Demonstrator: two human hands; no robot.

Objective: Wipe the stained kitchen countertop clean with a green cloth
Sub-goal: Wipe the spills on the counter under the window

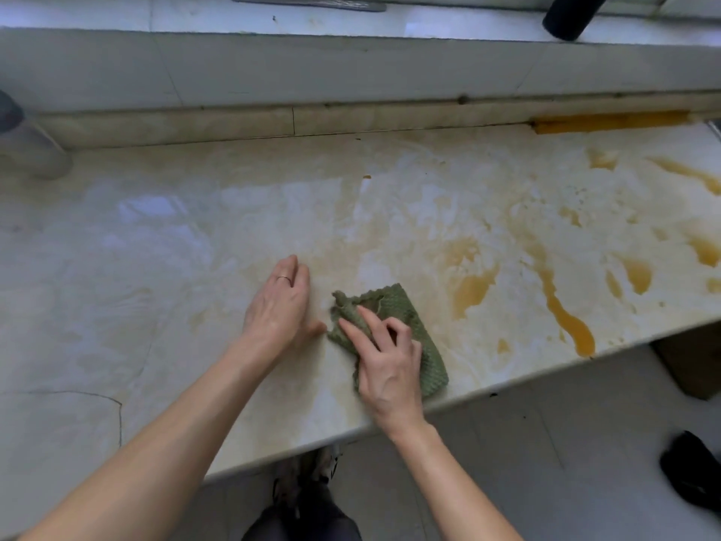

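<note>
My left hand lay flat, released, apparently bracing on the desk; my right hand pressed the green cloth down ungripped, stains to its right.

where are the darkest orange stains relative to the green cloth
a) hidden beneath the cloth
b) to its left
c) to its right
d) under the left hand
c: the orange puddles lie on the countertop to the right of the green cloth; the left side looks pale.
</note>
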